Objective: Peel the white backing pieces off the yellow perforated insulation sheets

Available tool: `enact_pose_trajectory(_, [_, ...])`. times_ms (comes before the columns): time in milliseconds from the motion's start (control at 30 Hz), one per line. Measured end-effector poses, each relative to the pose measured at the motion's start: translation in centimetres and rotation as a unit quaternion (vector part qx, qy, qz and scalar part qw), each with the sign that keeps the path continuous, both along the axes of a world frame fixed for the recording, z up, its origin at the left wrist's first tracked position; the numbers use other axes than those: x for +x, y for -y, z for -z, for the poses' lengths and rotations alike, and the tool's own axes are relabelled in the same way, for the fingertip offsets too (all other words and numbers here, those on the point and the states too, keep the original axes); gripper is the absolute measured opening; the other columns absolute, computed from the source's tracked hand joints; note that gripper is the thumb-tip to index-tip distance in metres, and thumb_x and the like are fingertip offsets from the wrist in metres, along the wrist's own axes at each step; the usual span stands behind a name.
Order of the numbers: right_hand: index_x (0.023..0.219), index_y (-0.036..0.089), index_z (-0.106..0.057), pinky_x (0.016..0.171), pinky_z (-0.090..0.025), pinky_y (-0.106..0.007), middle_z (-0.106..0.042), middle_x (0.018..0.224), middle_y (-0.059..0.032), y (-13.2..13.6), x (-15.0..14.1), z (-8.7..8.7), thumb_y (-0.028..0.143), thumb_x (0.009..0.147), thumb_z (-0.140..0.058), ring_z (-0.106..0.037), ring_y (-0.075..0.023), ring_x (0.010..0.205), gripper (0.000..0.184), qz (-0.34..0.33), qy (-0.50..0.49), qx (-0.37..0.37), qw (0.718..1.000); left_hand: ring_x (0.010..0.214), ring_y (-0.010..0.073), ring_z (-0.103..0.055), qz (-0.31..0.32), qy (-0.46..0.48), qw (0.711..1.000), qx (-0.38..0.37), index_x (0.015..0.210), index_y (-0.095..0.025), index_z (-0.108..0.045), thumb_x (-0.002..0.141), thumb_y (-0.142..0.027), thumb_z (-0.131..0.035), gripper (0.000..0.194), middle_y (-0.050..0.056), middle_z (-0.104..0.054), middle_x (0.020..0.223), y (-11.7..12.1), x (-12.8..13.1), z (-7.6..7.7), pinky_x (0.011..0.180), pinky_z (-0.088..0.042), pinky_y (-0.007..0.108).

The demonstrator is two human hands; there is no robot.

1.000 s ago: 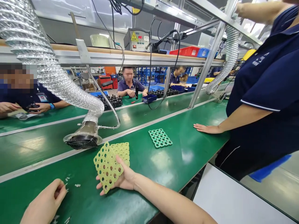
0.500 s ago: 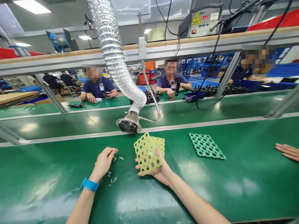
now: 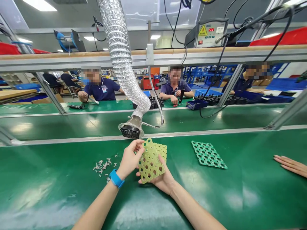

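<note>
My right hand [image 3: 165, 180] grips a yellow-green board [image 3: 151, 167] full of round holes, tilted up above the green bench, thumb on its face and fingers beneath. Behind it shows part of a second yellow-green perforated board [image 3: 163, 151]; whether this one is also held I cannot tell. My left hand [image 3: 130, 158], above a blue wristband, is at the upper left edge of the front board. Its fingers are closed in a pinch, and what is between them is too small or hidden to make out. Small whitish pieces [image 3: 103, 166] lie scattered left of that hand.
A green perforated board [image 3: 209, 155] lies flat to the right. Another person's hand [image 3: 291, 164] rests at the right edge. A fume extraction hose [image 3: 131, 126] hangs just beyond my hands. Co-workers sit across the bench, behind a metal frame [image 3: 230, 86].
My left hand has moved right and up from the scattered pieces to the board's upper left edge, uncovering the pile. My right hand still holds the board in nearly the same place.
</note>
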State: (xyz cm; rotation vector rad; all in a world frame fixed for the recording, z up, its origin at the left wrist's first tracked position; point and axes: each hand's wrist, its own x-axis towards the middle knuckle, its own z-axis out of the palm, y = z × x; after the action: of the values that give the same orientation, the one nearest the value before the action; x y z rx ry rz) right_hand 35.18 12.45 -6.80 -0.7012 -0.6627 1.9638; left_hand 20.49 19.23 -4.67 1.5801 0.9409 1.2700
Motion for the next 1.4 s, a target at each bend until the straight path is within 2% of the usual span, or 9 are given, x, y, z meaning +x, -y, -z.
enact_pose_trajectory(133, [0.125, 0.012, -0.056, 0.079, -0.049, -0.047, -0.067, 0.111, -0.0177, 0.1, -0.1, -0.3, 0.077, 0.081, -0.043, -0.066, -0.03, 0.091, 0.079, -0.01, -0.006, -0.004, 1.0, 0.068, 0.0126, -0.055, -0.03, 0.063, 0.998, -0.005, 0.104, -0.015, -0.061, 0.079, -0.026, -0.063, 0.027, 0.001, -0.062, 0.076, -1.5, 1.5, 0.6, 0.068, -0.044, 0.026])
enact_pose_trajectory(400, [0.127, 0.012, -0.055, 0.081, -0.048, -0.048, -0.064, 0.114, -0.0173, 0.3, -0.3, -0.4, 0.078, 0.079, -0.046, -0.065, -0.0294, 0.092, 0.081, -0.028, -0.024, -0.012, 0.999, 0.074, 0.0144, -0.06, -0.044, 0.082, 0.996, -0.015, 0.101, -0.016, -0.062, 0.077, -0.033, -0.067, 0.029, 0.003, -0.065, 0.08, -1.9, 1.2, 1.5, 0.071, -0.047, 0.027])
enact_pose_trajectory(533, [0.127, 0.011, -0.055, 0.081, -0.048, -0.046, -0.064, 0.115, -0.0181, 0.3, -0.3, -0.4, 0.078, 0.08, -0.045, -0.065, -0.0289, 0.092, 0.082, -0.027, -0.018, -0.006, 0.999, 0.079, 0.0151, -0.061, -0.078, 0.066, 0.995, 0.024, 0.101, -0.018, -0.062, 0.081, -0.031, -0.064, 0.024, 0.004, -0.065, 0.085, -1.3, 0.8, 1.5, 0.075, -0.049, 0.027])
enact_pose_trajectory(767, [0.125, 0.013, -0.056, 0.08, -0.048, -0.047, -0.064, 0.115, -0.0175, 0.2, -0.3, 0.0, 0.077, 0.08, -0.043, -0.065, -0.0288, 0.09, 0.079, -0.031, -0.003, 0.008, 0.999, 0.078, 0.0161, -0.061, -0.139, -0.047, 0.981, 0.129, 0.104, -0.021, -0.064, 0.084, -0.024, -0.057, 0.021, 0.003, -0.066, 0.084, -0.7, 0.4, 1.7, 0.078, -0.051, 0.03])
enact_pose_trajectory(967, [0.125, 0.011, -0.056, 0.08, -0.049, -0.046, -0.064, 0.115, -0.0195, 0.2, -0.3, 0.0, 0.078, 0.08, -0.041, -0.065, -0.0289, 0.09, 0.082, -0.027, 0.0, 0.005, 1.0, 0.078, 0.0169, -0.063, -0.147, -0.052, 0.973, 0.171, 0.098, -0.021, -0.068, 0.084, -0.023, -0.057, 0.018, 0.003, -0.068, 0.083, -0.7, 0.1, 1.3, 0.077, -0.051, 0.03])
enact_pose_trajectory(1033, [0.125, 0.01, -0.056, 0.079, -0.049, -0.045, -0.064, 0.115, -0.0196, 0.2, -0.3, 0.0, 0.078, 0.081, -0.04, -0.065, -0.0286, 0.091, 0.083, -0.025, -0.002, 0.0, 1.0, 0.079, 0.0176, -0.063, -0.134, -0.033, 0.978, 0.153, 0.086, -0.021, -0.07, 0.083, -0.025, -0.06, 0.012, 0.004, -0.069, 0.083, -0.7, 0.0, 1.2, 0.075, -0.051, 0.029])
enact_pose_trajectory(1100, [0.126, 0.009, -0.056, 0.078, -0.049, -0.045, -0.064, 0.115, -0.0198, 0.1, -0.3, 0.0, 0.078, 0.081, -0.04, -0.065, -0.0286, 0.091, 0.083, -0.025, -0.005, -0.004, 1.0, 0.079, 0.0183, -0.064, -0.109, -0.003, 0.99, 0.092, 0.077, -0.02, -0.071, 0.081, -0.028, -0.064, 0.012, 0.004, -0.071, 0.082, -0.8, 0.0, 1.3, 0.073, -0.052, 0.029])
enact_pose_trajectory(1233, [0.125, 0.008, -0.056, 0.078, -0.049, -0.045, -0.064, 0.113, -0.0199, 0.1, -0.3, 0.0, 0.078, 0.081, -0.041, -0.065, -0.0292, 0.09, 0.085, -0.027, -0.012, -0.008, 1.0, 0.072, 0.0184, -0.065, -0.054, 0.055, 0.996, -0.049, 0.079, -0.017, -0.072, 0.075, -0.034, -0.069, 0.018, 0.005, -0.072, 0.079, -1.1, 0.2, 1.8, 0.069, -0.052, 0.03])
enact_pose_trajectory(1400, [0.126, 0.01, -0.056, 0.078, -0.049, -0.045, -0.065, 0.113, -0.0194, 0.2, -0.3, 0.0, 0.078, 0.081, -0.041, -0.065, -0.029, 0.09, 0.083, -0.027, -0.004, -0.001, 1.0, 0.076, 0.0174, -0.063, -0.044, 0.05, 0.997, -0.034, 0.078, -0.017, -0.069, 0.077, -0.035, -0.067, 0.019, 0.005, -0.07, 0.082, -1.2, 0.2, 1.9, 0.071, -0.05, 0.029])
